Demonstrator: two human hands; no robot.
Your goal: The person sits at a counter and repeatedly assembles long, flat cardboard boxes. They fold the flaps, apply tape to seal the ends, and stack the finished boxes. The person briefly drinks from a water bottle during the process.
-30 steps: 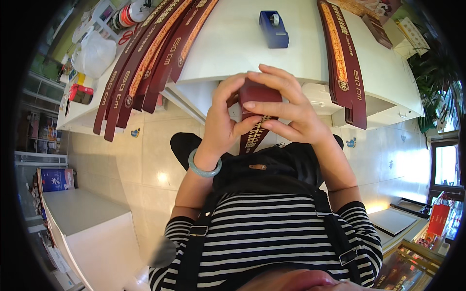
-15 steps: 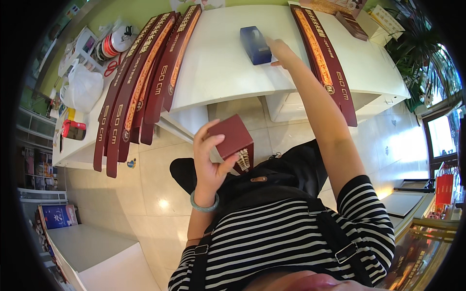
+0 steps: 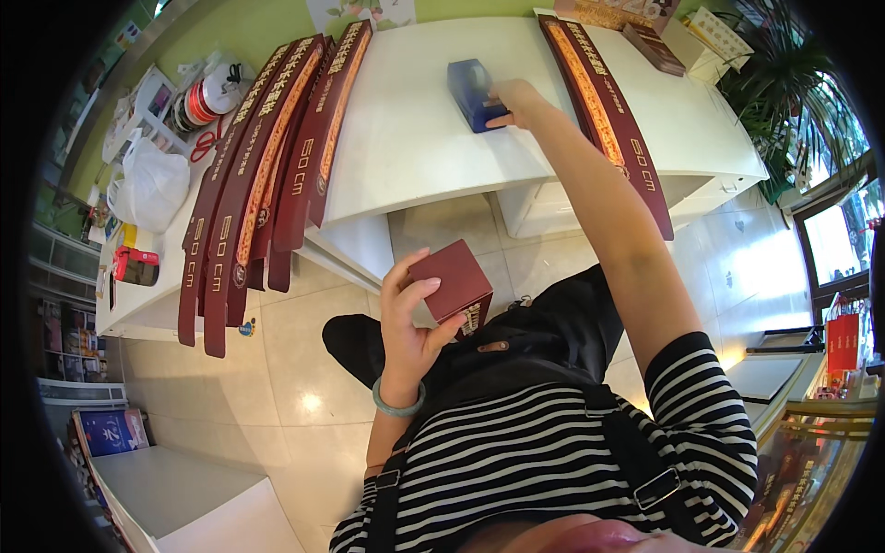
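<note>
In my left hand (image 3: 412,318) is a maroon cardboard box (image 3: 454,276), its square end facing up and gold print on one side. My thumb and fingers press on its edges, and its lower part is lost against my dark clothing. My right hand (image 3: 521,103) reaches over the white table to a dark blue tape dispenser (image 3: 468,85). Its thumb and fingers close on the dispenser's near right end; whether a strip of tape is between them is too small to tell.
Several long maroon boxes (image 3: 244,184) lie at the table's left, overhanging its front edge; more (image 3: 608,120) lie at the right. Farther left are a white plastic bag (image 3: 152,184), red scissors (image 3: 205,143) and ribbon rolls (image 3: 198,101). A plant (image 3: 784,101) stands at right.
My right hand has moved left onto the tape dispenser and closed on its near end. My left hand still holds the maroon box, now slightly lower and farther right.
</note>
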